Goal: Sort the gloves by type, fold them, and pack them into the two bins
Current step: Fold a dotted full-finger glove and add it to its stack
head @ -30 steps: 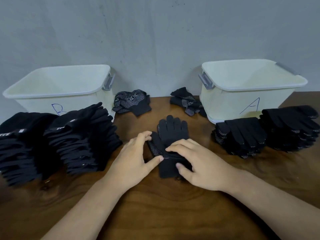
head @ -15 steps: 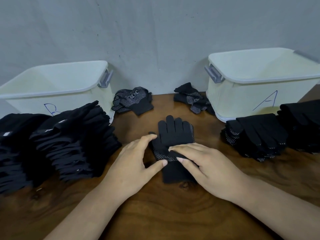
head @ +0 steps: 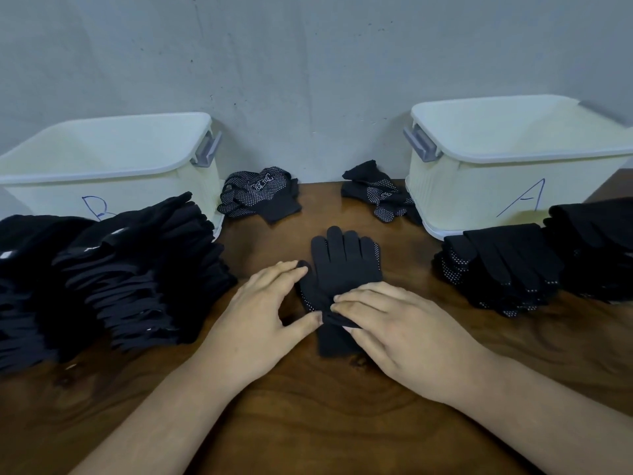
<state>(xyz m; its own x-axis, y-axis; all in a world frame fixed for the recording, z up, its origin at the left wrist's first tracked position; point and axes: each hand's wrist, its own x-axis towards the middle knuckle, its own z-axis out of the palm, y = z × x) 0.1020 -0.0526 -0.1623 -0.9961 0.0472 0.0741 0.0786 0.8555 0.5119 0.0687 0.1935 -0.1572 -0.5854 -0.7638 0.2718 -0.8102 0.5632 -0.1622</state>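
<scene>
Gloves (head: pixel 102 279) heaped black fill 9 o'clock of the desk (head: pixel 325 423), in front of bin B (head: pixel 102 159); bin A (head: pixel 513 145) stands at 2 o'clock, a lower stack (head: pixel 507 265) before it. A dotted bundle (head: pixel 260 193) lies at 11, a second bundle (head: pixel 376 197) at 1. At centre one glove (head: pixel 346 265) lies flat, tips toward 12. My left hand (head: pixel 260 323) rests spread, thumb and forefinger touching its edge; my right hand (head: pixel 411 337) pinches a fold of it between fingers (head: pixel 363 299) and thumb.

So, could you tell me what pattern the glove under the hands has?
The glove is black with white dots at its edges; head view.
</scene>
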